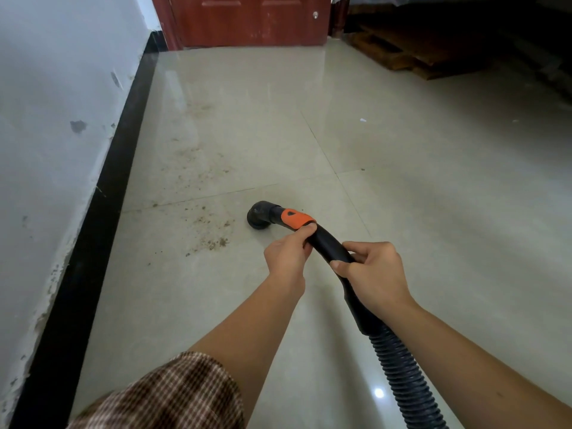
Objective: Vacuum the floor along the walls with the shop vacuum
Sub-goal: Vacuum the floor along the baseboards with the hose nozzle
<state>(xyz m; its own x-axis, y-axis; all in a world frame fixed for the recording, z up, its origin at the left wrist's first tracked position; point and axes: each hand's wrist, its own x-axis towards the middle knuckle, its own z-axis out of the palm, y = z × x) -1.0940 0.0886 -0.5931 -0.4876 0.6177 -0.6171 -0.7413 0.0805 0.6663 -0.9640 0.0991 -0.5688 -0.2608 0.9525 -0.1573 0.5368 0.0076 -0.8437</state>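
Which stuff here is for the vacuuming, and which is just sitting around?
For the job: hose, nozzle, left hand, right hand, dirt by the baseboard.
Just there: red door, wooden pallet.

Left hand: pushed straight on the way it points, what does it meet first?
The left hand would probably meet the orange collar just ahead of it on the black wand it grips; past that, only floor tile. Depth is unclear from one view.
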